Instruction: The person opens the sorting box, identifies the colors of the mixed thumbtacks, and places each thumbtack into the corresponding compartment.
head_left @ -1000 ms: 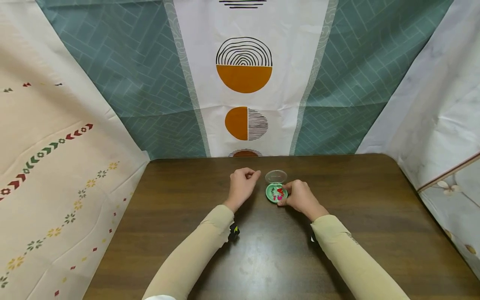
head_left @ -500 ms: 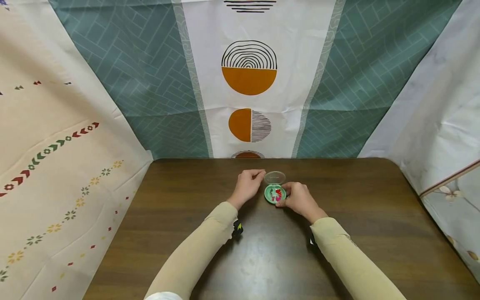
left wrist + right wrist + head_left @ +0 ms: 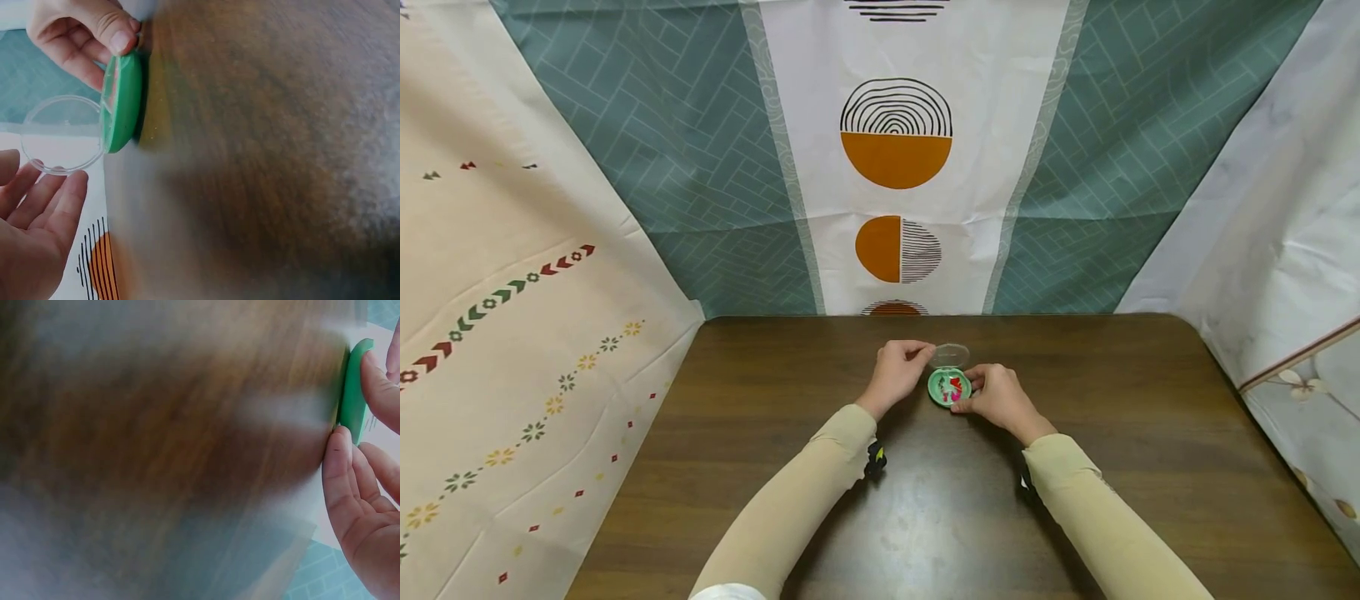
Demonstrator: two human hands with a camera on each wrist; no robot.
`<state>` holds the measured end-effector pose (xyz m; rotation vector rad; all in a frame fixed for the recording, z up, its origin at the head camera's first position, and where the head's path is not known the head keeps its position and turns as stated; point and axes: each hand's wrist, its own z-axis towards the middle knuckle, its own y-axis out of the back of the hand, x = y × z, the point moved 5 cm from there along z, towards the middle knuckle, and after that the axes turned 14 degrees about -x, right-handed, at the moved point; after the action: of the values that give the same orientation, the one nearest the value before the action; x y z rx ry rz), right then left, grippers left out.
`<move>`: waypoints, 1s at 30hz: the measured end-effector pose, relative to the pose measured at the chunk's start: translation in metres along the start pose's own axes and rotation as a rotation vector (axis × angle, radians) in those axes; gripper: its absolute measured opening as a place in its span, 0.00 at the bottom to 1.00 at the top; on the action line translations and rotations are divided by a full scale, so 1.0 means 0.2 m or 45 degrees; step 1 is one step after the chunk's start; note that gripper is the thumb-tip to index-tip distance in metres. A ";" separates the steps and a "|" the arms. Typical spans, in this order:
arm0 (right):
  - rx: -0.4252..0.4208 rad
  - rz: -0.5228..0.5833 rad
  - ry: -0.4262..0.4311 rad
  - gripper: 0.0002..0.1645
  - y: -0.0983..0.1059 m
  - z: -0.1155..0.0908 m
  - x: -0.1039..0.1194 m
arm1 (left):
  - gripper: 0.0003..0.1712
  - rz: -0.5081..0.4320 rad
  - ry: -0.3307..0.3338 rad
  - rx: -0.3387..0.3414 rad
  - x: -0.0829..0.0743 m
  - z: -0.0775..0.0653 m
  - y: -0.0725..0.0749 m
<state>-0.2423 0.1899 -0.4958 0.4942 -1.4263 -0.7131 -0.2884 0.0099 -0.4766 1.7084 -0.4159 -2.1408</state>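
A small round green case with a raised clear lid stands on the table. Small red and pink pieces, too small to identify, show inside it. My right hand holds the case at its right side, thumb at the near edge and fingers farther back. In the left wrist view, the thumb tip presses the green rim. My left hand is at the lid's left edge. Its extended fingers touch the lid's rim, while its thumb stays apart from it.
The brown wooden table stretches around both arms. A patterned cloth hangs behind its far edge, with a cream cloth on the left and a pale one on the right.
My left hand has moved right, from beside the case to the edge of the clear lid. My right hand keeps its hold on the case. The lid is still raised.
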 end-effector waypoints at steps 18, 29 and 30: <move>-0.006 0.022 -0.001 0.39 0.00 -0.01 -0.02 | 0.09 0.046 -0.080 0.035 0.01 -0.09 -0.04; 0.005 0.023 -0.010 0.38 0.00 -0.02 -0.02 | 0.11 0.183 -0.121 0.086 -0.01 -0.12 -0.06; 0.006 0.021 -0.007 0.37 0.00 -0.02 -0.01 | 0.11 0.193 -0.127 0.092 -0.01 -0.12 -0.06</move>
<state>-0.2392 0.1919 -0.4979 0.4838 -1.4361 -0.6984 -0.2658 0.0215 -0.4854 1.5579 -0.6374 -2.1294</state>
